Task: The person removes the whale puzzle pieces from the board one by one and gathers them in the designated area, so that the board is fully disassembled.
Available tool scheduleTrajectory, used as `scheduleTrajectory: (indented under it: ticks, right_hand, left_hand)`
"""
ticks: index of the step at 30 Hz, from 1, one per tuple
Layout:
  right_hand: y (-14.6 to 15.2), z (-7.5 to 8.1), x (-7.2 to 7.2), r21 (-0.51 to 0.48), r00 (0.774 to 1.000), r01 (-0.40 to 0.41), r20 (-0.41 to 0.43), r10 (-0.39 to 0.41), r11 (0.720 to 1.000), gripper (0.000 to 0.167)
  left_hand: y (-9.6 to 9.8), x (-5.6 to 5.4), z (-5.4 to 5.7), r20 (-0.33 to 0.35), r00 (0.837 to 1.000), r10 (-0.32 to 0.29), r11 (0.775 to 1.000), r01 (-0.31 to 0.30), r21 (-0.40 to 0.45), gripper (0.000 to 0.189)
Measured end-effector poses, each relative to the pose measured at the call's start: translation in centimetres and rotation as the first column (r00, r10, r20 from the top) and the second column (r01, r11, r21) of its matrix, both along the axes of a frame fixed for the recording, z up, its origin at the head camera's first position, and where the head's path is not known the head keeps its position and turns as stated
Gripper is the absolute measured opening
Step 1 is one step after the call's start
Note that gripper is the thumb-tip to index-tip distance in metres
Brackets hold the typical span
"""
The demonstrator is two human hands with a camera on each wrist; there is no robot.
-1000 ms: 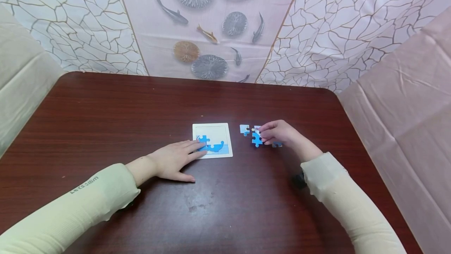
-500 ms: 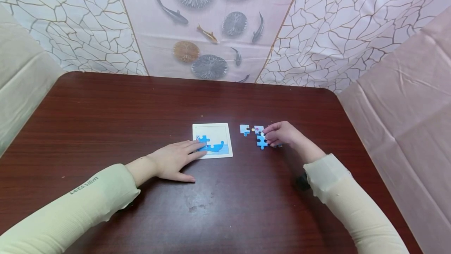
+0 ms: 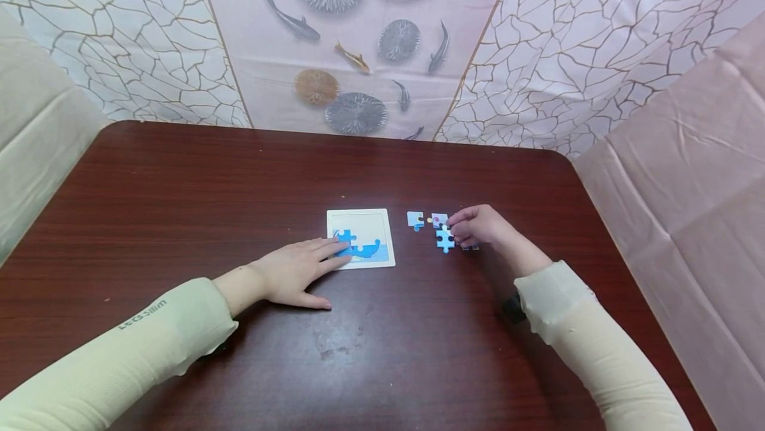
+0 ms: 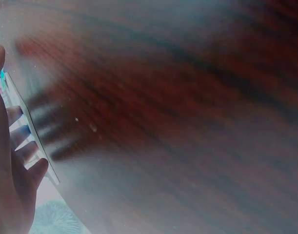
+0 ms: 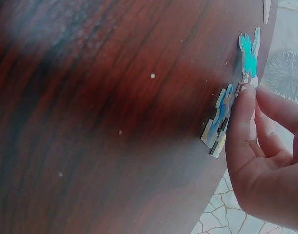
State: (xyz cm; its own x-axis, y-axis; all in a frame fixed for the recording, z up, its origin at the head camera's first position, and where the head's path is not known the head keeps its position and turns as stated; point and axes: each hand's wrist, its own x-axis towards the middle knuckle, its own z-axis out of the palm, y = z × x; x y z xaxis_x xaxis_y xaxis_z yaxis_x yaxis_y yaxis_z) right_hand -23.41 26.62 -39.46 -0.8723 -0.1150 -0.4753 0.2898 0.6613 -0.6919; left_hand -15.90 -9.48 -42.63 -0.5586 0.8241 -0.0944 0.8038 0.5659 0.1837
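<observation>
My left hand [image 3: 299,271] lies flat with spread fingers, its fingertips on the left part of a white puzzle tray [image 3: 361,225]. Blue puzzle pieces [image 3: 366,249] lie in the tray's lower part, partly covered by those fingers. Right of the tray, my right hand [image 3: 481,225] pinches the edge of a blue jigsaw piece [image 3: 445,240] between thumb and fingers. The right wrist view shows the same blue piece [image 5: 248,58] at the fingertips; whether it touches the table is unclear. The left wrist view catches only the tray's edge [image 4: 29,117] beyond the fingers.
A pale piece with a blue knob [image 3: 415,219] lies between tray and right hand. Another pale piece [image 3: 439,220] sits just behind the pinched one. Loose pieces [image 3: 470,245] show partly under the right hand. The brown table [image 3: 382,351] meets a patterned cloth [image 3: 358,46] at the back.
My right hand has shifted slightly right with the blue jigsaw piece, which has turned a little and uncovered the pale piece behind it. Over the last half second little differs. My left hand stays put.
</observation>
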Motion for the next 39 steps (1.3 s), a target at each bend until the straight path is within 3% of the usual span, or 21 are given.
scheduleTrajectory:
  ticks: [8, 15, 39]
  right_hand:
    - [-0.3, 0.3, -0.2, 0.043, 1.0, 0.021, 0.01, -0.021, 0.999, 0.03]
    - [-1.4, 0.8, -0.3, 0.021, 0.999, -0.036, -0.027, 0.036, 0.999, 0.032]
    - [-10.5, 1.2, -1.3, -0.03, 0.997, -0.078, 0.003, 0.078, 0.997, 0.024]
  left_hand:
    - [0.1, 0.0, 0.1, -0.007, 1.0, -0.003, 1.0, 0.003, -0.001, 0.079]
    - [0.0, 0.1, -0.1, -0.015, 1.0, -0.011, 1.0, 0.01, -0.007, 0.08]
    - [-1.7, 0.2, -0.2, -0.053, 0.999, 0.004, 1.0, -0.005, -0.018, 0.082]
